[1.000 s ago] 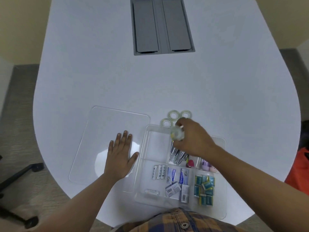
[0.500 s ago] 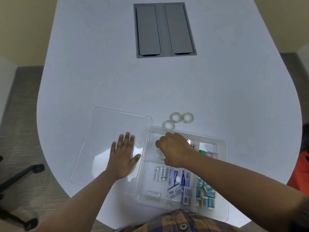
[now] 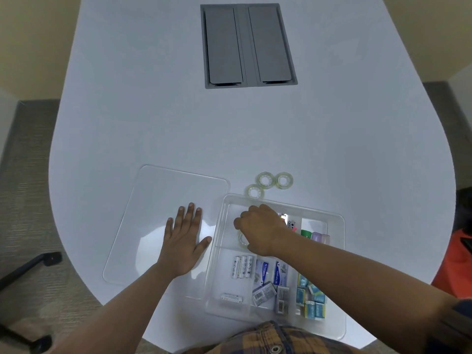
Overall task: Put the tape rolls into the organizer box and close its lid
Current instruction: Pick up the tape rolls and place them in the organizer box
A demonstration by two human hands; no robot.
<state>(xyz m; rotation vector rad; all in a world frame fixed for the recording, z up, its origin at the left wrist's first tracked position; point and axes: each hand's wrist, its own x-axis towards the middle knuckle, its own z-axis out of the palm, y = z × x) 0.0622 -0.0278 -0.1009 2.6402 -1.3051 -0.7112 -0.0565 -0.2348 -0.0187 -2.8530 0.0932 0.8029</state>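
Observation:
A clear organizer box (image 3: 339,254) sits at the near edge of the white table. Its clear lid (image 3: 166,200) lies flat to the left of it. My left hand (image 3: 184,238) rests flat on the lid, fingers spread. My right hand (image 3: 258,229) is inside the box's far-left compartment, fingers curled over a clear tape roll (image 3: 242,238) that shows under them. Three more tape rolls lie on the table just beyond the box: one (image 3: 254,191) near the rim, two (image 3: 265,179) (image 3: 284,179) side by side behind it.
The box's other compartments hold batteries (image 3: 241,267), small packets (image 3: 264,293), blue-green packs (image 3: 313,300) and small clips. A grey cable hatch (image 3: 247,44) is set in the table far ahead. A chair base (image 3: 30,267) stands on the floor at left.
My right hand carried a tape roll from the box's far rim leftward and down into the far-left compartment. My left hand stayed on the lid.

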